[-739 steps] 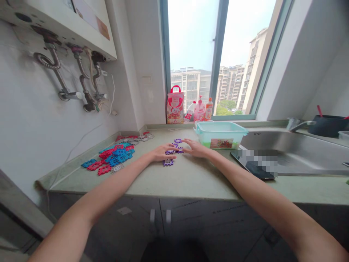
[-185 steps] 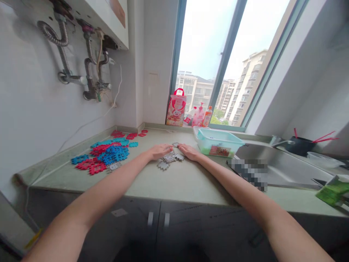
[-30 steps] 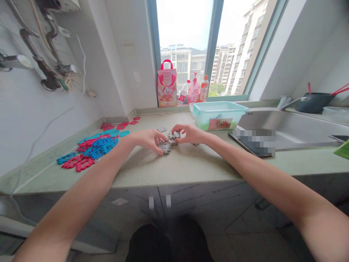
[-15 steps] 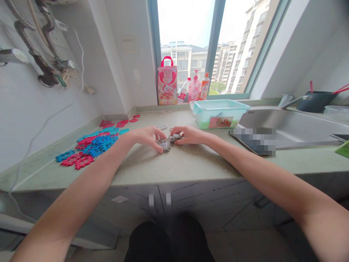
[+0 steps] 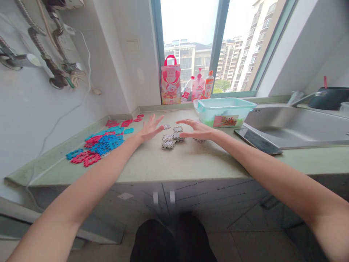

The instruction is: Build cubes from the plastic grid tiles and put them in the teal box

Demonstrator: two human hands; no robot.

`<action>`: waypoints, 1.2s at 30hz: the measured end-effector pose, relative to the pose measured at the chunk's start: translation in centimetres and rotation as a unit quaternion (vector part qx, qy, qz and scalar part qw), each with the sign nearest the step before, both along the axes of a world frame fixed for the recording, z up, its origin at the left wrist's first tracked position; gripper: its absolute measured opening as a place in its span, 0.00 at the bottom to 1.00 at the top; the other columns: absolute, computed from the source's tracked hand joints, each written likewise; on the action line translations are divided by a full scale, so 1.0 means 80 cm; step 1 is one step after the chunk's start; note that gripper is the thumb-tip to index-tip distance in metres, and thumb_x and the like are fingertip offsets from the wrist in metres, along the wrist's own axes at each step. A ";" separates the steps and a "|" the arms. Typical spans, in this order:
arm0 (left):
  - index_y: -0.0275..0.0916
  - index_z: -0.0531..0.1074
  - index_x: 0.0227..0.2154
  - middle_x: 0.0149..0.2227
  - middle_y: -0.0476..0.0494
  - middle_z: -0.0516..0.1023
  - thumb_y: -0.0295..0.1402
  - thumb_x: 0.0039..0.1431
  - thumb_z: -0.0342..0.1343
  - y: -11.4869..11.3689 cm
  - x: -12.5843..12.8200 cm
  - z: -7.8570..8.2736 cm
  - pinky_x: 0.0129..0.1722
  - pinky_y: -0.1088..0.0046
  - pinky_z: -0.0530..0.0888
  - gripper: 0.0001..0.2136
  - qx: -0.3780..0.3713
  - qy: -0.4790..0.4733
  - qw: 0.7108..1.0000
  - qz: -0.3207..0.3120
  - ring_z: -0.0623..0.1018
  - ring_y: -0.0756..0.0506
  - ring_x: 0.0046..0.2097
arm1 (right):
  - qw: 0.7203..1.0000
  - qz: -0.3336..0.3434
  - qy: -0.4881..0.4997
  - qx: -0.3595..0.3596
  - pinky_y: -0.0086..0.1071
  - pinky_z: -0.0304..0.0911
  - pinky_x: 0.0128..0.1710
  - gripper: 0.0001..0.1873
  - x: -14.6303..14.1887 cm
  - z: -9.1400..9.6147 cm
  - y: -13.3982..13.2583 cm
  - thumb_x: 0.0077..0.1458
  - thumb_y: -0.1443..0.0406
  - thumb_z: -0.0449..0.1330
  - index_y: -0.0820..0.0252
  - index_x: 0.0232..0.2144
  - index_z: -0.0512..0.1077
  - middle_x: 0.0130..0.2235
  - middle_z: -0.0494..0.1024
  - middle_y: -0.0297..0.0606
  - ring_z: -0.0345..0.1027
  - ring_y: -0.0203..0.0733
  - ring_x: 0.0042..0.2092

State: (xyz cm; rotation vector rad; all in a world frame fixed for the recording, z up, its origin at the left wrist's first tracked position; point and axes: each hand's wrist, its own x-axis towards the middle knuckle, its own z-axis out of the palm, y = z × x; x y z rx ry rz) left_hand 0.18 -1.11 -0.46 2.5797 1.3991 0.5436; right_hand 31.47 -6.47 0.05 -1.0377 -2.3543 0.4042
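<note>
Head view shows left fingers (image 5: 158,120) and right fingers (image 5: 187,121) released, grey tiles (image 5: 168,144) flat, their cluster slanting away rightward.

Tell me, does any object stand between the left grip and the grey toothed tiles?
Nothing visible stands between the left grip and the grey toothed tiles. The right grip hangs opposite, overlapping some tiles in this view; contact cannot be judged.

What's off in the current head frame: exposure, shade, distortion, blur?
Head view: sky through the blue-grey-framed glass window is blown out; head view: dark grey cabinet doors sit in shade; head view: bare forearms look stretched toward the lower corners; head view: small grey latticed plastic tiles are soft, fine edges hard to read.
</note>
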 end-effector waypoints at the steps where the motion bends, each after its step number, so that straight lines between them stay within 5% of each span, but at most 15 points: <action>1: 0.49 0.44 0.78 0.80 0.38 0.35 0.72 0.63 0.33 0.005 0.000 -0.006 0.71 0.32 0.38 0.48 0.008 0.014 1.000 0.024 0.34 0.26 0.78 | 1.000 -0.014 -0.005 -0.011 0.60 0.49 0.73 0.44 0.002 0.000 0.001 0.61 0.38 0.62 0.37 0.73 0.60 0.75 0.58 0.39 0.54 0.61 0.74; 5: 0.55 0.38 0.78 0.79 0.41 0.25 0.73 0.62 0.32 0.015 0.002 -0.018 0.69 0.28 0.36 0.47 0.008 0.047 0.996 0.071 0.29 0.26 0.77 | 0.998 -0.031 -0.017 -0.050 0.67 0.36 0.74 0.51 0.000 -0.006 0.002 0.58 0.32 0.58 0.30 0.76 0.46 0.80 0.24 0.31 0.34 0.70 0.78; 8: 0.58 0.39 0.78 0.79 0.42 0.24 0.73 0.62 0.33 0.016 0.004 -0.017 0.68 0.25 0.38 0.46 -0.002 0.049 0.994 0.100 0.28 0.25 0.77 | 0.997 -0.031 -0.032 -0.059 0.66 0.33 0.74 0.55 -0.012 -0.012 -0.001 0.56 0.29 0.56 0.31 0.77 0.41 0.78 0.16 0.30 0.25 0.70 0.78; 12: 0.57 0.42 0.78 0.80 0.37 0.28 0.73 0.62 0.37 0.012 0.006 -0.015 0.67 0.24 0.39 0.47 -0.007 0.047 0.992 0.120 0.31 0.23 0.77 | 0.995 -0.075 -0.042 -0.050 0.74 0.31 0.71 0.58 -0.023 -0.019 -0.004 0.57 0.29 0.55 0.38 0.78 0.37 0.80 0.25 0.42 0.22 0.72 0.78; 15: 0.54 0.53 0.76 0.80 0.35 0.38 0.71 0.64 0.40 0.005 0.003 -0.012 0.69 0.28 0.43 0.44 0.041 0.019 0.991 0.127 0.38 0.24 0.78 | 0.995 -0.097 -0.026 0.028 0.76 0.35 0.70 0.55 -0.022 -0.017 -0.005 0.60 0.32 0.56 0.43 0.78 0.45 0.79 0.38 0.50 0.33 0.73 0.78; 19: 0.43 0.76 0.57 0.69 0.33 0.66 0.60 0.68 0.48 -0.009 -0.006 -0.007 0.68 0.50 0.62 0.29 0.205 -0.050 0.968 0.136 0.65 0.31 0.70 | 0.980 -0.107 0.038 0.166 0.55 0.56 0.68 0.39 -0.017 0.000 -0.011 0.65 0.41 0.58 0.52 0.69 0.66 0.69 0.68 0.51 0.64 0.60 0.68; 22: 0.40 0.80 0.41 0.49 0.34 0.80 0.49 0.67 0.53 -0.014 -0.009 -0.004 0.56 0.58 0.72 0.18 0.236 -0.032 0.957 0.166 0.77 0.34 0.55 | 0.983 -0.137 0.000 0.125 0.42 0.68 0.51 0.25 -0.006 0.021 -0.014 0.64 0.46 0.61 0.57 0.52 0.79 0.46 0.84 0.46 0.79 0.50 0.46; 25: 0.40 0.82 0.31 0.37 0.33 0.82 0.43 0.64 0.53 -0.010 -0.008 -0.004 0.48 0.57 0.73 0.16 0.183 0.035 0.960 0.207 0.80 0.32 0.46 | 0.979 -0.164 -0.119 -0.001 0.37 0.66 0.38 0.23 0.016 0.042 -0.015 0.60 0.44 0.64 0.58 0.40 0.81 0.34 0.84 0.41 0.77 0.46 0.34; 30: 0.41 0.82 0.28 0.36 0.34 0.84 0.33 0.54 0.56 -0.002 -0.008 -0.006 0.43 0.60 0.72 0.09 0.146 0.067 0.967 0.196 0.81 0.32 0.45 | 0.937 -0.194 -0.254 -0.138 0.39 0.65 0.31 0.29 0.047 0.050 -0.013 0.45 0.39 0.73 0.58 0.32 0.82 0.26 0.81 0.42 0.75 0.49 0.29; 36: 0.44 0.81 0.31 0.35 0.39 0.84 0.36 0.57 0.56 0.010 -0.009 -0.011 0.42 0.62 0.72 0.08 0.141 0.045 0.974 0.171 0.81 0.35 0.42 | 0.956 -0.187 -0.213 -0.073 0.39 0.67 0.35 0.23 0.043 0.032 0.002 0.42 0.54 0.76 0.56 0.40 0.81 0.33 0.83 0.42 0.77 0.53 0.36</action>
